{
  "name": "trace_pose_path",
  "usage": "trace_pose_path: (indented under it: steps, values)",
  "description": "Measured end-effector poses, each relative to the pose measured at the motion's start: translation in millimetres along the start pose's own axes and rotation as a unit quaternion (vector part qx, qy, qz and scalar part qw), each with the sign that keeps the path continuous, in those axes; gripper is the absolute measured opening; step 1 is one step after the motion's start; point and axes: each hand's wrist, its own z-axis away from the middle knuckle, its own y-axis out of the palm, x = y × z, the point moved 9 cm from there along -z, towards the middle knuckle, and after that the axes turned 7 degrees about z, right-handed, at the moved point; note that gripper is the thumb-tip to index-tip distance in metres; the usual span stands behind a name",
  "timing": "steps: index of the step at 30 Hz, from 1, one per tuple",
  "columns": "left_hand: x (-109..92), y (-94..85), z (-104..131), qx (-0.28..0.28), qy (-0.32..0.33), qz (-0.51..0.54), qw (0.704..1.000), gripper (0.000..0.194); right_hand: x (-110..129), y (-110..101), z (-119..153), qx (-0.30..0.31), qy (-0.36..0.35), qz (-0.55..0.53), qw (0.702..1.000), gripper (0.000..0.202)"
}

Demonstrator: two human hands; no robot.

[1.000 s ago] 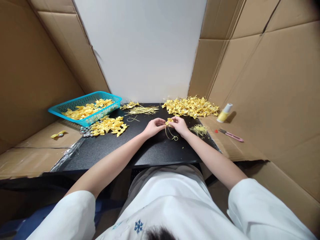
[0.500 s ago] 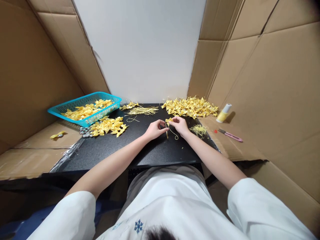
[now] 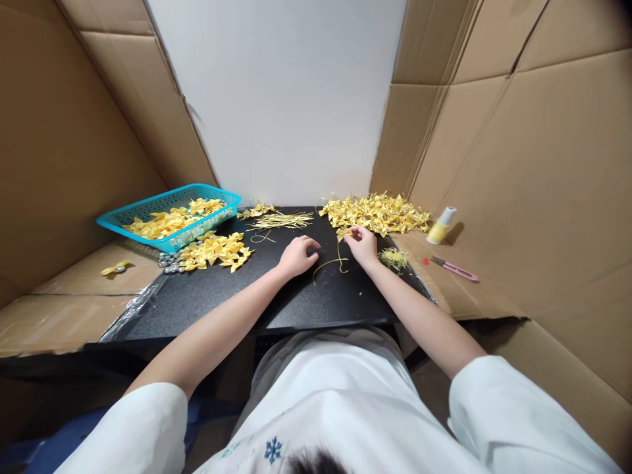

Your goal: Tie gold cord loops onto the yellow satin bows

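Head view. R hand (image 3: 364, 245) pinches a small yellow bow (image 3: 344, 232) at the fingertips, w/ a yellow cord (image 3: 330, 262) trailing from it down onto the black table (image 3: 257, 296) between both hands. L hand (image 3: 297, 255) rests on the table, fingers curled loosely, holding nothing, near the cord's free end. Beyond R hand: large bow pile (image 3: 376, 212); to its right, thread scraps (image 3: 394, 257), spool (image 3: 441, 226), snips (image 3: 453, 268). Left of L hand: loose bows (image 3: 213, 250), teal basket (image 3: 170, 215).

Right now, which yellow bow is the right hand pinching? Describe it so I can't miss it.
On the black tabletop, look just before the big yellow pile at the back right. The bow sits in the right hand, alone trailing a long yellow thread.
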Motion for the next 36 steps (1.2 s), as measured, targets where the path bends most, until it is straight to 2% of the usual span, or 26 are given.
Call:
trace_pose_path:
  steps: [5, 9, 15, 20, 23, 26, 29, 32, 36]
  values:
    - [-11.4, -13.3, 2.2, -0.053, 0.023, 0.109, 0.992, 0.027, 32.3, 5.8, 12.3, 0.064, -0.088, -0.029, 0.994, 0.011]
    - [-15.3, -9.0, 1.6, -0.039, 0.013, 0.250, 0.967, 0.037, 44.2, 11.9, 20.7, 0.100, -0.139, -0.013, 0.985, 0.013]
    - [-8.6, 5.2, 0.6, -0.007, -0.030, 0.407, 0.913, 0.053, 47.0, 17.2, 25.4, 0.127, -0.142, -0.008, 0.982, 0.015]
    - [-2.0, 8.7, 1.5, -0.016, -0.046, 0.422, 0.905, 0.062, 49.4, 23.7, 30.3, 0.147, -0.161, 0.007, 0.976, 0.013]
    - [-2.7, 11.4, 1.7, -0.001, -0.042, 0.433, 0.900, 0.059, 45.8, 27.0, 30.2, 0.155, -0.163, 0.023, 0.974, 0.011]
    - [0.1, 11.8, 2.1, -0.003, -0.057, 0.439, 0.897, 0.058, 51.3, 21.0, 31.6, 0.118, -0.208, 0.068, 0.968, 0.009]
    - [0.1, 12.5, 2.4, 0.003, -0.059, 0.442, 0.895, 0.059, 67.4, 17.4, 42.6, 0.095, -0.305, 0.121, 0.940, 0.020]
    - [0.2, 14.4, 2.3, 0.012, -0.055, 0.450, 0.891, 0.063, 75.8, 26.7, 56.0, 0.129, -0.375, 0.178, 0.901, 0.025]
    - [4.4, 19.1, 2.1, 0.024, -0.069, 0.449, 0.890, 0.072, 76.1, 31.0, 58.3, 0.128, -0.396, 0.211, 0.884, 0.008]
